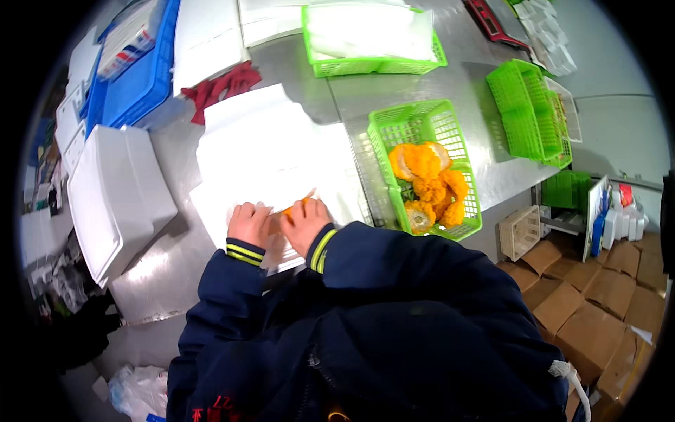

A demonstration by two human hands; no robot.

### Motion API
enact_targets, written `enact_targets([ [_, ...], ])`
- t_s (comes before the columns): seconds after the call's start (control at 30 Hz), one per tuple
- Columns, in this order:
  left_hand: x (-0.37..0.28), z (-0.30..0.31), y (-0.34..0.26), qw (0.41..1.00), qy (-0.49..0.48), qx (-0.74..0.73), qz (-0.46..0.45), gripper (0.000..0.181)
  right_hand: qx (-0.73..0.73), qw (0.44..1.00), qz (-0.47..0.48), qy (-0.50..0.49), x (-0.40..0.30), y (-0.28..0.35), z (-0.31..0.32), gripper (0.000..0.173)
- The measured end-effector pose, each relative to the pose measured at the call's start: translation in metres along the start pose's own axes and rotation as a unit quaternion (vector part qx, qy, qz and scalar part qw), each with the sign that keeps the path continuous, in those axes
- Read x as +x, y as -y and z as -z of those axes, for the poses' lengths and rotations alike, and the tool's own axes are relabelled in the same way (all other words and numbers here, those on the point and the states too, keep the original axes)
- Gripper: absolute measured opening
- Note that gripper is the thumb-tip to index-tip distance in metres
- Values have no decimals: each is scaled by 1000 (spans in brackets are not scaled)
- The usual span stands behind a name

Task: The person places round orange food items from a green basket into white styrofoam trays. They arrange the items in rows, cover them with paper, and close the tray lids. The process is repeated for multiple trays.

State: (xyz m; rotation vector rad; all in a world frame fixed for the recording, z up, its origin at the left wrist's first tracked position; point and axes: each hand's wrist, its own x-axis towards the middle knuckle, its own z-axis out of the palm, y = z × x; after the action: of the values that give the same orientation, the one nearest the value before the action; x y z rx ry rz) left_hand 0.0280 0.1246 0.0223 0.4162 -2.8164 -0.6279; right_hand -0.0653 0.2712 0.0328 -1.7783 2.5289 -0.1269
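A stack of white sheets [274, 140], apparently paper, is spread on the steel table before me. Over its near edge, my left hand [249, 223] has its fingers curled on a crumpled, thin white sheet [259, 204]. Close beside it, my right hand [304, 224] bends over a small orange piece [289, 210], mostly covered by the fingers. Both thumbs are hard to make out. To the right stands a green plastic basket [387, 158] with several knobbly, cauliflower-like orange pieces [428, 176] in it, some showing pale cut faces.
A white foam box [118, 195] stands left on the steel table [153, 285], near a blue tray [132, 92] and a dark red cloth [224, 87]. Green baskets [522, 111] and a red scale [493, 24] are at right. Cardboard boxes [596, 316] cover the floor.
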Motion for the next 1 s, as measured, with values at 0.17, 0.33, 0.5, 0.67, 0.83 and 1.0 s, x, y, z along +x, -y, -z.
enact_targets([
  [0.17,8,-2,-1,999,20,-16,34,9,4,997,-30,65,15,-4,-12,33],
  [0.33,21,30,2,965,77,-116,223,10,223,964,-8,147,12,-20,57,50],
  [0.5,94,87,20,923,-77,-294,237,9,375,906,2,-196,-44,-118,81,66],
  [0.67,191,94,79,914,-286,-232,168,20,55,928,-369,7,-108,-207,52,69],
  [0.83,170,59,131,974,-169,-70,132,51,61,976,-139,-158,-73,-155,53,55],
  [1.0,87,52,38,990,-106,-58,71,21,304,947,73,-74,21,-51,24,49],
])
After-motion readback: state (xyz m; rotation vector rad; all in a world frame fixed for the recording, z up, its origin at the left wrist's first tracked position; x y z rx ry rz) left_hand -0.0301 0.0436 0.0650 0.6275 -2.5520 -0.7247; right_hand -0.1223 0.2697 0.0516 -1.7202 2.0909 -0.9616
